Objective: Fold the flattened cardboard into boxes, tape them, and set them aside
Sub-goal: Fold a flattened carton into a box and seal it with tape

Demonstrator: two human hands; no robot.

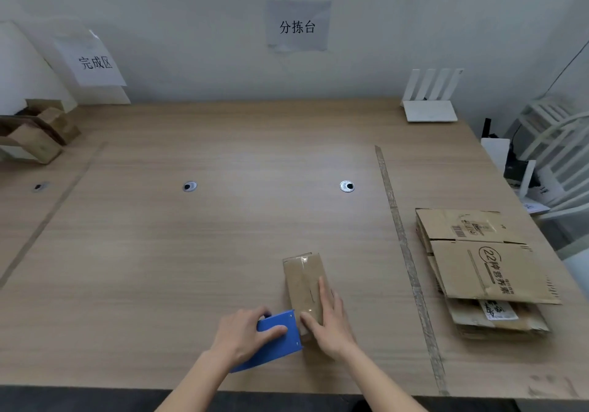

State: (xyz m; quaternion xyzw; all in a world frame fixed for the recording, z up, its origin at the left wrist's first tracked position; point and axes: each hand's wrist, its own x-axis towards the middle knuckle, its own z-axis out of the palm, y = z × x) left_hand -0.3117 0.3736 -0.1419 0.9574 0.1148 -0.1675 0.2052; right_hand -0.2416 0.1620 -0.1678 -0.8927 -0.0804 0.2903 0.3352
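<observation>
Head view: box under right hand, beside left hand

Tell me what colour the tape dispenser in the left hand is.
Blue, seen in the head view: tape dispenser.

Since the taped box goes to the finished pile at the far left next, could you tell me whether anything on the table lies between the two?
Nothing visible does. The small box sits under the right hand, with the blue tape dispenser in the left hand beside it. Only bare table lies towards the finished boxes.
</observation>
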